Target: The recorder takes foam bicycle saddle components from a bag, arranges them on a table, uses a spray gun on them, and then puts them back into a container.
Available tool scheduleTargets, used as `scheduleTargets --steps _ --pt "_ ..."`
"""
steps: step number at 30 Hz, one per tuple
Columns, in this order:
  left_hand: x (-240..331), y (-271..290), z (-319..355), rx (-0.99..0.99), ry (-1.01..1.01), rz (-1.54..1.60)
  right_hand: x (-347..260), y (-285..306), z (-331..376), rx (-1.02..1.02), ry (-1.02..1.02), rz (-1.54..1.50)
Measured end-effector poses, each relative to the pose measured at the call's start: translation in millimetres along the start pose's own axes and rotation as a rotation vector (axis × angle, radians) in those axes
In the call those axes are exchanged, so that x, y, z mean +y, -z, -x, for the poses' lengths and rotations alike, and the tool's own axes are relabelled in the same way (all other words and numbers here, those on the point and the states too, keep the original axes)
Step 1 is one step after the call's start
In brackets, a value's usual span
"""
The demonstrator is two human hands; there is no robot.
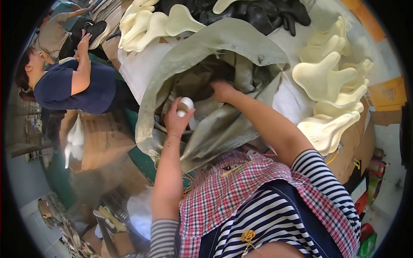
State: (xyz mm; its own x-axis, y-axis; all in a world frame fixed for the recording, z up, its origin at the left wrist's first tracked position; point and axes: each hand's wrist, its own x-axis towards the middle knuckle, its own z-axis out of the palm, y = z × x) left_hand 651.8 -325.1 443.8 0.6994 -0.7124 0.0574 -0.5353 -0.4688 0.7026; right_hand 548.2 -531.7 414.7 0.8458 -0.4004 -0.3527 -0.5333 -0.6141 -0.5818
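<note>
A large grey-green sack point(258, 43) stands with its mouth wide and its rim folded outward, right in front of me. My left hand point(175, 122) is inside the near left part of the mouth, its fingers closed around a smooth white rounded piece point(186, 103). A smaller white end shows just below that piece, against the fingers. Deeper in the sack, my right hand point(223, 91) has its fingers curled in shadow. Whatever it grips, if anything, is hidden. Loose folds of the sack's lining point(215, 124) lie between both forearms.
Cream saddle-shaped foam pieces point(322, 77) are stacked at the right; more cream pieces point(148, 28) lie at the far left. Black pieces point(266, 15) are heaped behind the sack. A person in dark blue point(77, 86) works at the left beside a cardboard box point(105, 137).
</note>
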Motion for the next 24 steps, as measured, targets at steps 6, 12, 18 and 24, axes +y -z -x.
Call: scheduleTargets --steps 6,12,18,24 --pt "-47 -3 3 -0.106 0.002 0.117 30 -25 -24 -0.023 -0.352 0.613" --pt "-54 0 -3 -0.091 0.000 0.123 -15 14 -9 0.001 -0.219 -0.637" --pt "-15 2 -22 0.159 -0.013 0.338 -65 -61 20 0.251 -0.038 -1.330" --pt "9 20 -54 0.266 0.259 0.502 -98 -36 35 0.354 0.249 -0.540"
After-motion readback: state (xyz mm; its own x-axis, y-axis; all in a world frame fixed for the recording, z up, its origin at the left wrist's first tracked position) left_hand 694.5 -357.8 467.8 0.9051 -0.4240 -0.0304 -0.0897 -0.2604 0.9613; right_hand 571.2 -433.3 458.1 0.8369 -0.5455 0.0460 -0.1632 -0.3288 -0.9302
